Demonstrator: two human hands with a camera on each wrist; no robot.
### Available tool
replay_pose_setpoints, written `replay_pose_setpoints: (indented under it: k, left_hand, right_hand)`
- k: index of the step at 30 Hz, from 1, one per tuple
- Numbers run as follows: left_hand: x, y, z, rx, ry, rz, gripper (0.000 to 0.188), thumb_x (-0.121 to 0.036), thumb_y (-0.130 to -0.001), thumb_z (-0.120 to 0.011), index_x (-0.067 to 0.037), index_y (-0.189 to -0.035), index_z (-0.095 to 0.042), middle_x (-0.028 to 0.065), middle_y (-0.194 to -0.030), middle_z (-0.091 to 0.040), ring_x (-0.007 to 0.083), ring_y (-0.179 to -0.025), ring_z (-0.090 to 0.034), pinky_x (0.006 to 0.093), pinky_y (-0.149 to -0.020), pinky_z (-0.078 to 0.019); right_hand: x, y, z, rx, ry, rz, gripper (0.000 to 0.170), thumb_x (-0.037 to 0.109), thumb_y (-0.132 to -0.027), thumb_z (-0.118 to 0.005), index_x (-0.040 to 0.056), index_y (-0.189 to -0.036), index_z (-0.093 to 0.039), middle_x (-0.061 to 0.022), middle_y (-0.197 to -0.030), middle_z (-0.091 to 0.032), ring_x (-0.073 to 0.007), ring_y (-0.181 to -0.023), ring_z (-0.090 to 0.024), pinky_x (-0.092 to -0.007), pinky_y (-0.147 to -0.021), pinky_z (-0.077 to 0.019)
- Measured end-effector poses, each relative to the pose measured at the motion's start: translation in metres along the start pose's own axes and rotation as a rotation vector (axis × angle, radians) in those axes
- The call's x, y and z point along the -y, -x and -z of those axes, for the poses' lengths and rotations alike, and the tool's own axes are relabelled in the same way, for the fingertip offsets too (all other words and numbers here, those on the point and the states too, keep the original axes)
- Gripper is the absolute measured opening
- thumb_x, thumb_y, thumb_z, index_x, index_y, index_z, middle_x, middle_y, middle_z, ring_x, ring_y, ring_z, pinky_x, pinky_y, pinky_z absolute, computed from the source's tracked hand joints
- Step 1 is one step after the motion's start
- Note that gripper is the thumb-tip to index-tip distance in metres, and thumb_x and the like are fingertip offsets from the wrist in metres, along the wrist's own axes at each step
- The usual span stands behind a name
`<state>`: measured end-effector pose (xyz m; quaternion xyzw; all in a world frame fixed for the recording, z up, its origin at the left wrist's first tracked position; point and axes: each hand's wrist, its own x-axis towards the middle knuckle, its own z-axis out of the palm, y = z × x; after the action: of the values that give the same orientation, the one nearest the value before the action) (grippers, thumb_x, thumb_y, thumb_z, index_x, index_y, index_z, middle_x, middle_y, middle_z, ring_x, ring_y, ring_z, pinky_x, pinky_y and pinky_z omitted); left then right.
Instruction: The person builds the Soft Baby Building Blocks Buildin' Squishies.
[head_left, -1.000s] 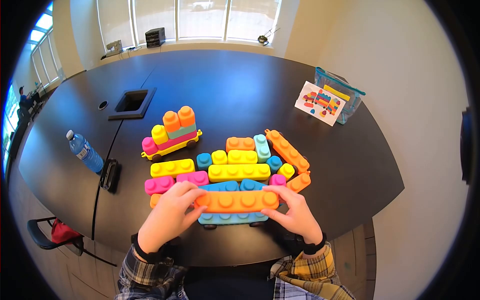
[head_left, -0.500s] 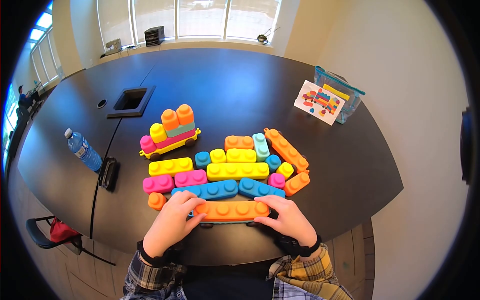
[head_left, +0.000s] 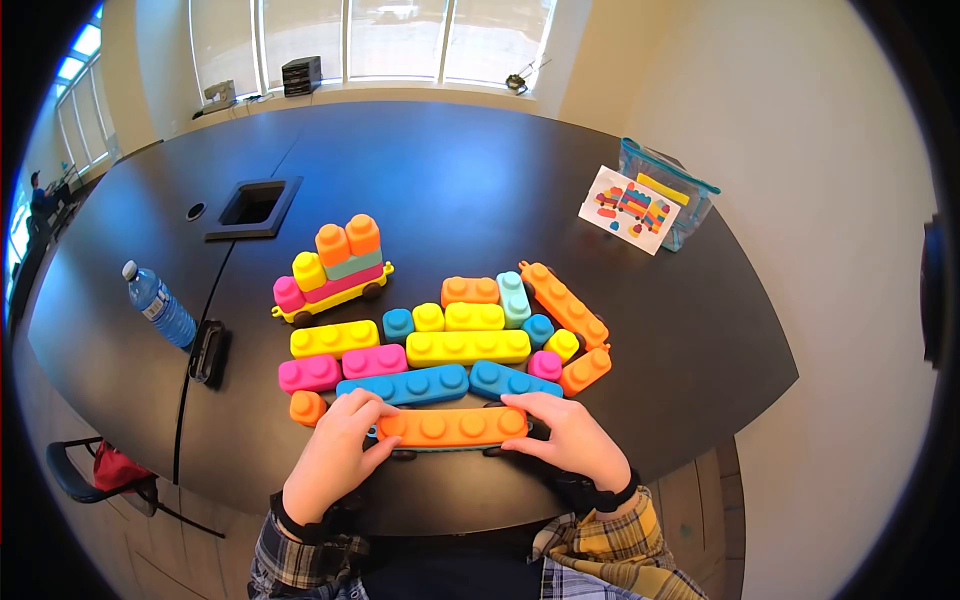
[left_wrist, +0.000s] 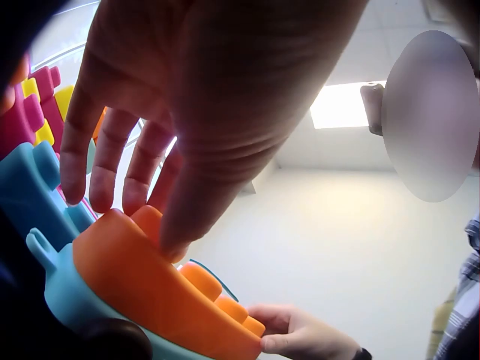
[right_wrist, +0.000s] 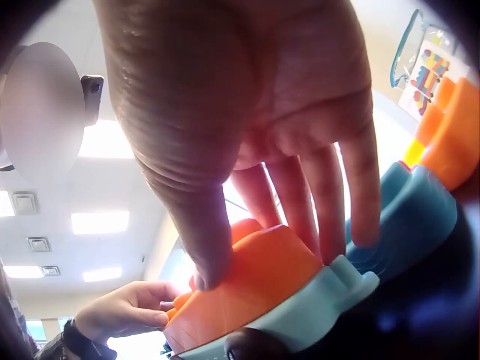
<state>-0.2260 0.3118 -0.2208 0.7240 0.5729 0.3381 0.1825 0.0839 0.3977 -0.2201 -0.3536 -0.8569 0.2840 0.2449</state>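
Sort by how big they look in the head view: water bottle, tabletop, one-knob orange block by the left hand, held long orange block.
Tabletop
Held long orange block
Water bottle
One-knob orange block

The bare left hand (head_left: 335, 450) and the bare right hand (head_left: 570, 440) face each other, with each thumb apart from its fingers. Black bands (head_left: 614, 498) go around both wrists. The long plaid sleeves (head_left: 615, 545) are dark on the left and mostly yellow on the right.
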Motion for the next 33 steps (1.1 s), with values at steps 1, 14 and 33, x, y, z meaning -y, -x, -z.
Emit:
replay_pose_setpoints:
  k: [1, 14, 33]
  left_hand:
    - [0.001, 0.001, 0.0, -0.003, -0.002, 0.003, 0.029, -0.004, -0.081, -0.082, -0.003, -0.108, -0.069, 0.0115, -0.105, -0.064, 0.0323, -0.101, -0.064, 0.0397, -0.089, -0.0535]
    - [-0.001, -0.001, -0.003, -0.021, -0.062, -0.029, 0.03, -0.007, -0.085, -0.08, -0.003, -0.111, -0.067, 0.0124, -0.107, -0.064, 0.0335, -0.104, -0.064, 0.0408, -0.091, -0.0526]
    - [0.072, -0.158, -0.003, 0.301, -0.573, -0.029, 0.028, -0.021, -0.084, -0.08, -0.002, -0.102, -0.069, 0.0156, -0.097, -0.071, 0.036, -0.1, -0.069, 0.0465, -0.089, -0.0565]
  right_hand:
    - [0.0, 0.0, 0.001, -0.023, -0.042, -0.018, 0.049, 0.028, -0.088, -0.085, 0.0043, -0.128, -0.07, -0.0144, -0.116, -0.074, -0.034, -0.105, -0.071, -0.0383, -0.091, -0.0575]
    - [-0.001, 0.002, -0.002, 0.02, 0.033, -0.067, 0.039, 0.027, -0.094, -0.079, 0.0048, -0.124, -0.067, -0.0133, -0.117, -0.073, -0.0348, -0.103, -0.071, -0.0403, -0.089, -0.0579]
    - [-0.003, 0.001, -0.008, 0.025, 0.049, -0.072, 0.039, 0.028, -0.094, -0.078, 0.0057, -0.124, -0.068, -0.0129, -0.116, -0.073, -0.0341, -0.1, -0.071, -0.0398, -0.086, -0.0576]
